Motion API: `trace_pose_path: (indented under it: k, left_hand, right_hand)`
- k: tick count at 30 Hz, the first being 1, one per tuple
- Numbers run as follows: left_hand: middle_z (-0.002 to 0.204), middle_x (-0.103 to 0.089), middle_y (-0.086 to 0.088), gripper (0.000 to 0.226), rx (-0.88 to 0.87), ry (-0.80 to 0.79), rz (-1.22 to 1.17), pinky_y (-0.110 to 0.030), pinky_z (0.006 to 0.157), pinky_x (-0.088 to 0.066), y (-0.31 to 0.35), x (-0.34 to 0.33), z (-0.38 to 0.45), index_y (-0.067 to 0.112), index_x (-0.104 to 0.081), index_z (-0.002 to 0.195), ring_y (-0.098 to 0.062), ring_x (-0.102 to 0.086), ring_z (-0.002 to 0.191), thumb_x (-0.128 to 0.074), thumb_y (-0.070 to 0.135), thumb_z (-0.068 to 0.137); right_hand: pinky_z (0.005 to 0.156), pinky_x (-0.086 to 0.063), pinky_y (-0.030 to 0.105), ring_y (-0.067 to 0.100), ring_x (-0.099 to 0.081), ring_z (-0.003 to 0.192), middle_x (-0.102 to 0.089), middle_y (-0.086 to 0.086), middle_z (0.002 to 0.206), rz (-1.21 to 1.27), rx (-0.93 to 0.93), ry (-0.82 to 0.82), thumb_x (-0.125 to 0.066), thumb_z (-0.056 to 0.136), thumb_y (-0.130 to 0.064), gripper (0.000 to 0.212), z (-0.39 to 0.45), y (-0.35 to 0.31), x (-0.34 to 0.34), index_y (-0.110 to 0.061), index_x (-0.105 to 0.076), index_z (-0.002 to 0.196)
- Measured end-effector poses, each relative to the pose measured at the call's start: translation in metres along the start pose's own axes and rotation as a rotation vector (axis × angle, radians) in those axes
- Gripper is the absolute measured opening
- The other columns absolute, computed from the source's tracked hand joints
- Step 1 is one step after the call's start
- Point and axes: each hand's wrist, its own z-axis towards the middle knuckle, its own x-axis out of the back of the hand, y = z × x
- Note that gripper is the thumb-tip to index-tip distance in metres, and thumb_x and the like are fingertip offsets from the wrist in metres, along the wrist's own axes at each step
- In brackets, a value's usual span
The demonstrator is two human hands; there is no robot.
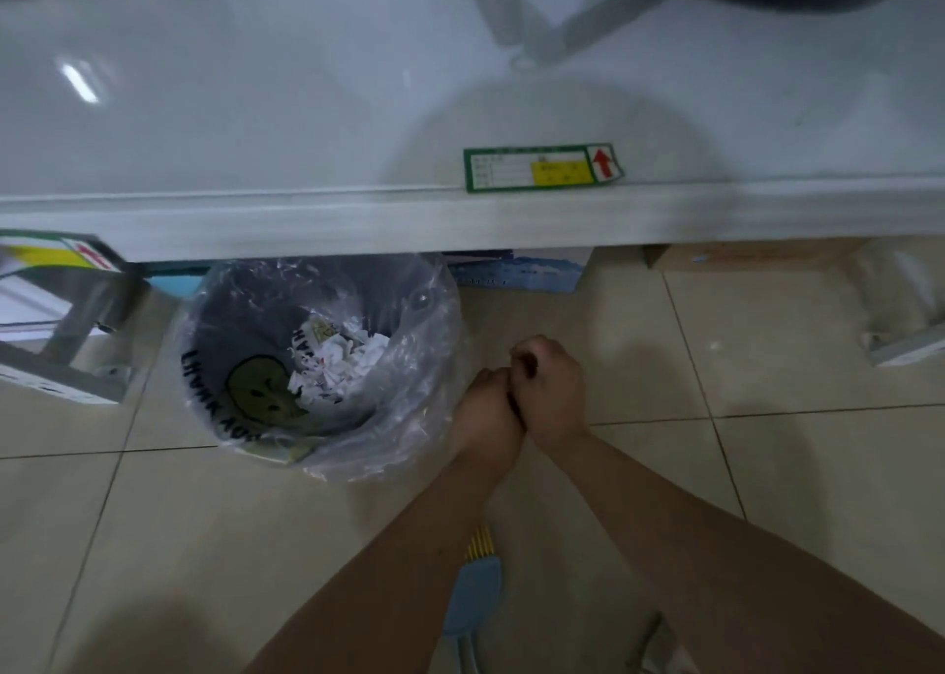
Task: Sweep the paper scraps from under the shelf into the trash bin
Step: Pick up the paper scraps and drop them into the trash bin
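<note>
Labels first: far left, a green-yellow label [56, 254] is sitting on a low grey frame [76, 326], partly cut off by the edge. Right of that, the bin [245, 326] is standing on the tiled floor [102, 520], tucked partly under the front lip of the white shelf [358, 218]. A clear bag [429, 366] is lining the bin and spilling over its rim. Dark inner wall is showing a yellow-green face print and black lettering. Scraps [337, 361] are lying in a white crumpled pile at the bin's bottom, toward its right side.

Just right of the bin, your hands are meeting above the floor. Your left hand [486, 407] is curled, knuckles up, pressing against your right hand [549, 392], which is also curled into a loose fist, fingers tucked together. Whether either is pinching anything, you cannot tell; motion blur is hiding the fingertips. Both forearms are bare and reaching in from bottom right.

Below your left forearm, a blue broom [473, 597] with yellow bristles is lying on the floor, neither hand touching it.

On the shelf top, above your hands, a second green label [542, 167] with a yellow patch and red arrow is sticking near the edge. Under the shelf, a blue-white box [521, 272] is sitting behind your hands, and further right a brown carton [741, 254]. Far right, a grey-white frame piece [905, 346] is resting on the floor.
</note>
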Motion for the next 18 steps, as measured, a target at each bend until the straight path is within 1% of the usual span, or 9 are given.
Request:
trace_pose_path:
  k: [2, 4, 7, 10, 13, 14, 15, 16, 18]
  left_hand:
    - [0.111, -0.063, -0.010, 0.021, 0.019, 0.084, -0.084, -0.017, 0.065, -0.027, 0.013, 0.023, -0.007, 0.003, -0.059, 0.108, -0.020, -0.060, 0.099, -0.042, 0.006, 0.096]
    - [0.100, -0.067, -0.011, 0.021, 0.015, 0.171, -0.201, -0.019, 0.061, -0.030, 0.024, 0.049, -0.019, 0.001, -0.061, 0.106, -0.022, -0.063, 0.088, -0.043, 0.004, 0.096]
    - [0.073, -0.057, 0.003, 0.018, 0.020, 0.306, -0.463, -0.014, 0.050, -0.034, 0.025, 0.084, -0.041, 0.005, -0.062, 0.092, -0.004, -0.048, 0.060, -0.045, -0.001, 0.094]
    - [0.060, -0.048, 0.002, 0.022, 0.067, 0.448, -0.440, -0.030, 0.050, -0.028, 0.007, 0.111, -0.055, 0.010, -0.054, 0.075, -0.018, -0.044, 0.056, -0.046, 0.000, 0.093]
    - [0.083, -0.065, -0.013, 0.021, 0.170, 0.567, -0.317, -0.032, 0.060, -0.037, -0.020, 0.135, -0.067, 0.012, -0.061, 0.081, -0.028, -0.055, 0.075, -0.046, 0.010, 0.095]
    - [0.100, -0.068, -0.013, 0.020, 0.224, 0.565, -0.215, -0.034, 0.074, -0.044, -0.030, 0.141, -0.072, 0.014, -0.066, 0.095, -0.029, -0.059, 0.093, -0.046, 0.014, 0.095]
    - [0.119, -0.064, -0.011, 0.025, 0.294, 0.526, -0.108, -0.036, 0.092, -0.042, -0.039, 0.146, -0.076, 0.016, -0.064, 0.113, -0.027, -0.054, 0.116, -0.046, 0.018, 0.095]
    - [0.136, -0.055, -0.006, 0.034, 0.360, 0.469, -0.035, -0.039, 0.107, -0.032, -0.049, 0.149, -0.079, 0.019, -0.055, 0.128, -0.024, -0.040, 0.134, -0.044, 0.022, 0.096]
    - [0.155, -0.031, -0.001, 0.049, 0.452, 0.367, -0.001, -0.046, 0.117, -0.015, -0.066, 0.155, -0.085, 0.020, -0.035, 0.145, -0.022, -0.013, 0.147, -0.042, 0.025, 0.097]
  right_hand:
    - [0.066, -0.031, 0.013, 0.030, -0.064, 0.086, -0.069, 0.020, 0.093, 0.085, 0.070, 0.118, -0.058, 0.085, 0.001, 0.012, 0.003, -0.026, 0.018, 0.004, -0.068, 0.089]
    - [0.071, -0.038, 0.019, 0.029, -0.063, 0.085, -0.069, 0.018, 0.090, 0.133, 0.137, 0.163, -0.059, 0.085, -0.001, 0.009, 0.001, -0.052, 0.033, 0.002, -0.068, 0.087]
    - [0.081, -0.047, 0.033, 0.028, -0.063, 0.088, -0.069, 0.017, 0.090, 0.207, 0.228, 0.115, -0.059, 0.085, -0.001, 0.009, -0.008, -0.091, 0.046, 0.001, -0.068, 0.088]
    - [0.083, -0.045, 0.026, 0.024, -0.064, 0.093, -0.071, 0.013, 0.098, 0.161, 0.296, -0.018, -0.059, 0.087, -0.005, 0.013, -0.020, -0.126, 0.047, -0.002, -0.071, 0.093]
    - [0.094, -0.040, 0.024, 0.025, -0.060, 0.112, -0.068, 0.014, 0.118, 0.014, 0.388, -0.179, -0.053, 0.091, -0.008, 0.024, -0.034, -0.148, 0.041, -0.003, -0.072, 0.106]
    - [0.102, -0.035, 0.027, 0.027, -0.054, 0.122, -0.062, 0.016, 0.127, -0.044, 0.419, -0.189, -0.051, 0.092, -0.008, 0.027, -0.037, -0.152, 0.037, -0.002, -0.070, 0.111]
    - [0.109, -0.028, 0.029, 0.029, -0.046, 0.131, -0.055, 0.018, 0.137, -0.109, 0.423, -0.197, -0.049, 0.093, -0.007, 0.030, -0.041, -0.154, 0.036, -0.001, -0.067, 0.116]
    - [0.114, -0.022, 0.029, 0.029, -0.038, 0.137, -0.045, 0.016, 0.146, -0.170, 0.408, -0.190, -0.046, 0.094, -0.008, 0.034, -0.043, -0.153, 0.033, -0.002, -0.063, 0.123]
    - [0.116, -0.019, 0.029, 0.027, -0.026, 0.144, -0.025, 0.010, 0.157, -0.276, 0.294, -0.192, -0.043, 0.096, -0.011, 0.043, -0.043, -0.150, 0.026, -0.008, -0.048, 0.138]
